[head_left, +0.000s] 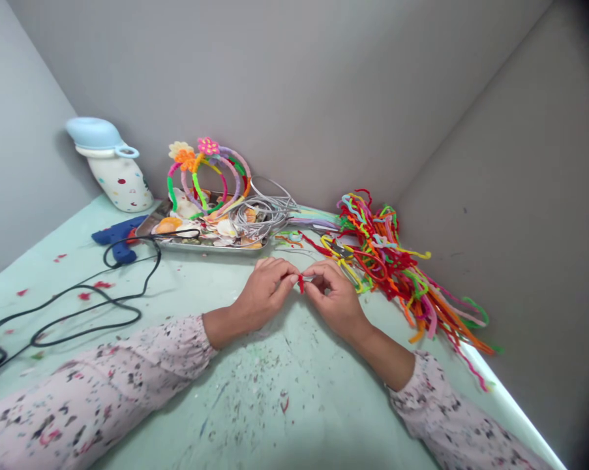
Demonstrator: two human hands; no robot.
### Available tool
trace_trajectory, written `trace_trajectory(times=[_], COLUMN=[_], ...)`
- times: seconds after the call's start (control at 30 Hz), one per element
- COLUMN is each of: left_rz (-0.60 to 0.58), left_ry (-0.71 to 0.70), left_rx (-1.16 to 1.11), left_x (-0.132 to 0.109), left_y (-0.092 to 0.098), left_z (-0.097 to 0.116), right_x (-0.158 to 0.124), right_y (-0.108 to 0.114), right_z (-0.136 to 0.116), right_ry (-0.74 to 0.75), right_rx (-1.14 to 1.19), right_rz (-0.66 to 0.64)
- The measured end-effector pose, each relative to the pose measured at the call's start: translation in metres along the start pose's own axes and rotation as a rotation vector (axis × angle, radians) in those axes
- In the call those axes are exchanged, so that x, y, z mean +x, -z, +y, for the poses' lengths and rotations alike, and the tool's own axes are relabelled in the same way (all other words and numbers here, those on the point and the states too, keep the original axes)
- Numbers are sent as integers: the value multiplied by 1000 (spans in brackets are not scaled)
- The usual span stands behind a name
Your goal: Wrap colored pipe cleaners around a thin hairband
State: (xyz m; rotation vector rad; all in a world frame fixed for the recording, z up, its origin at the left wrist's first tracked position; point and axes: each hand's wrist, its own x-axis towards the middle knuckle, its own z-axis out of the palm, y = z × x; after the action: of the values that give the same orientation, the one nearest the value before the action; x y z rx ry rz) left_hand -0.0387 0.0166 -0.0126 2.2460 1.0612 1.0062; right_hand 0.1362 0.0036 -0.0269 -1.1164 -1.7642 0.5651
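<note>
Between my two hands, over the middle of the table, is a short red fuzzy piece [301, 282] that looks like pipe cleaner. My left hand [267, 290] pinches its left side between thumb and forefinger. From the right, my right hand [336, 297] pinches it too, with the fingertips of both hands almost touching. The fingers cover part of the piece, so its full shape is hidden. Just behind my right hand lie yellow-handled pliers or cutters [346, 264], partly covered by red strands.
A metal tray [211, 248] holds shells, coiled grey wire [269, 212] and colourful flower-topped hoops [209, 147]. A blue glue gun [120, 235] with a black cord [113, 300] lies left, near a white bottle [120, 183]. Pipe cleaners [392, 261] are heaped along the right wall.
</note>
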Motion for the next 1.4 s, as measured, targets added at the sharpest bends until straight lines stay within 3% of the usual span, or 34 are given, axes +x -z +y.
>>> trace_trajectory(times=[0.23,0.97,1.4], left_rz=[39,22,2], left_ry=[55,22,-20], left_rx=[-34,22,61], left_x=[-1,1,0], left_y=[-1,-1,-1], left_z=[1,1,0], right_x=[-1,-1,1], right_y=[0,0,-1], right_z=[2,-2,3], right_ry=[-11,-64,-182], right_rx=[-14,32,259], right_rz=[8,23,-23])
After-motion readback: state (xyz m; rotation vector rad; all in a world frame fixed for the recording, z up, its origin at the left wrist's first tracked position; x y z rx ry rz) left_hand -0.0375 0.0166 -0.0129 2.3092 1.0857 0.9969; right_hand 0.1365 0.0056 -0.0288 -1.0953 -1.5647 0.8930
